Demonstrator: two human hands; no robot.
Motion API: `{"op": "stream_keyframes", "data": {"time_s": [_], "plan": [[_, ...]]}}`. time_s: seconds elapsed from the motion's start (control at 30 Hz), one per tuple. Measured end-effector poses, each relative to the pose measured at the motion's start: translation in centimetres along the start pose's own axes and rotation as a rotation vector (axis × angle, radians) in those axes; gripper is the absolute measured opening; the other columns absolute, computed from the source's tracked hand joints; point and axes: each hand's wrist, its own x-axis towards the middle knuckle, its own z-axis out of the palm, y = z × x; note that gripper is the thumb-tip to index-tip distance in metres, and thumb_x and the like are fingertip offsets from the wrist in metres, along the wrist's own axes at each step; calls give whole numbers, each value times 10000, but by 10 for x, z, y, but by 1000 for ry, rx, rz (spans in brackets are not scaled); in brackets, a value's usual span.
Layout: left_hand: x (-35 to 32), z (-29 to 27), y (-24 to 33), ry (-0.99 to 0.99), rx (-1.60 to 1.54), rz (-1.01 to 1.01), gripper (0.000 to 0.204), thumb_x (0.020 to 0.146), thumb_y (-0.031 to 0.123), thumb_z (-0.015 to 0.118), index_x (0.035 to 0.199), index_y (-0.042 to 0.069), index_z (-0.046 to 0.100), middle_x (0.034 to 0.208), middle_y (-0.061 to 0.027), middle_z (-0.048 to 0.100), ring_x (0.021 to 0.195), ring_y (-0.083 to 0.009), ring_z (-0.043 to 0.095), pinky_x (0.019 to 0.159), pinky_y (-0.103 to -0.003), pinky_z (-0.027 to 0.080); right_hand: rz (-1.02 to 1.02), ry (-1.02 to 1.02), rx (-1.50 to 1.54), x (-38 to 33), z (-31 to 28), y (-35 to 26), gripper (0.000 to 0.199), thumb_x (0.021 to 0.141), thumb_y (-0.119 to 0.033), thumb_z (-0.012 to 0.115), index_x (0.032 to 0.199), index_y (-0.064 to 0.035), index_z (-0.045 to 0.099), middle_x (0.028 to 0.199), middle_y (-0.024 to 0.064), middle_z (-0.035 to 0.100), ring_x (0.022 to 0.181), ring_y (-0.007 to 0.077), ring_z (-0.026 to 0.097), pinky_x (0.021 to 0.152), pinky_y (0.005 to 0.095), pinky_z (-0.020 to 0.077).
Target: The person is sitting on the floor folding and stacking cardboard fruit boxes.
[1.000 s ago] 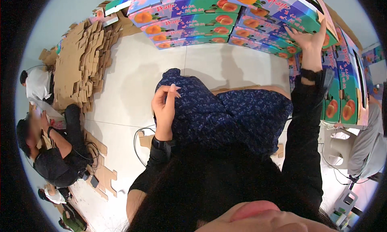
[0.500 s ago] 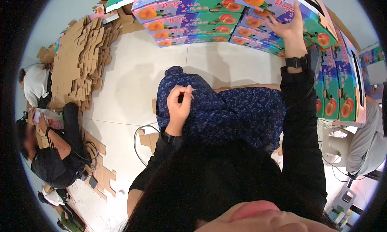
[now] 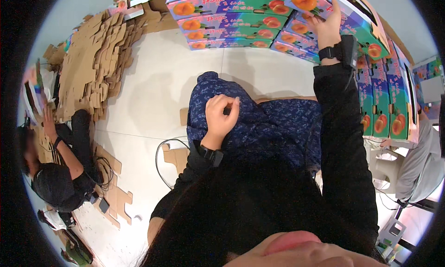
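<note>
Above my lap my left hand is curled with thumb and fingertips close together, and nothing shows in it. My right arm reaches far forward. At its end my right hand, thumb and fingers spread, lies against the front of the top fruit carton in the right-hand stack. That carton is purple and green with printed peaches. Below it sit more cartons of the same print. A second stack of cartons stands just left of it.
Flattened brown cardboard is piled at the left. A person in black sits there by a carton. Upright cartons stand at the right, near a person in grey. A cable loops on the floor beside cardboard pieces.
My right hand has turned and shifted slightly left against the carton. My left hand has moved a little right over my lap. At the left, the person in black has a carton raised upright.
</note>
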Motion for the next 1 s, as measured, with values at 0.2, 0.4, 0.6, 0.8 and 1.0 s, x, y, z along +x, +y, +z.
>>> {"op": "stream_keyframes", "data": {"time_s": [0.2, 0.4, 0.6, 0.8, 1.0], "plan": [[-2, -1, -2, -2, 18, 10, 189, 779, 106, 684, 632, 68, 571, 579, -45, 518, 549, -226, 507, 554, -353, 357, 48, 119, -5, -12, -7, 1, 901, 787, -473, 680, 1406, -24, 204, 1237, 262, 367, 1024, 383, 501, 1012, 510, 382], [-6, -2, -5, -32, 50, -9, 188, 791, 99, 683, 645, 66, 570, 610, -44, 537, 576, -221, 516, 580, -345, 361, 34, 163, -54, 21, -20, -41, 839, 788, -459, 697, 1380, -46, 269, 1234, 255, 373, 1096, 398, 470, 1006, 531, 381], [-1, 3, -2, -32, 98, -11, 185, 783, 103, 687, 641, 68, 573, 605, -40, 530, 573, -216, 513, 584, -342, 360, -127, 171, -296, 51, -22, -72, 693, 820, -477, 650, 1324, -97, 363, 1225, 200, 417, 1122, 370, 466, 938, 511, 434], [-1, 4, -3, -35, 127, -11, 170, 780, 101, 689, 650, 69, 584, 614, -37, 534, 582, -210, 513, 591, -336, 358, 78, -2, -148, 83, -44, -69, 838, 768, -390, 755, 1381, -100, 261, 1267, 224, 309, 1205, 375, 394, 994, 534, 435], [3, 8, -2, -46, 142, 10, 178, 779, 99, 690, 647, 68, 575, 612, -38, 526, 582, -209, 511, 595, -334, 357, 155, 63, 11, 117, -75, -76, 887, 736, -330, 798, 1366, -43, 243, 1313, 233, 288, 1204, 387, 408, 993, 532, 439]]}}
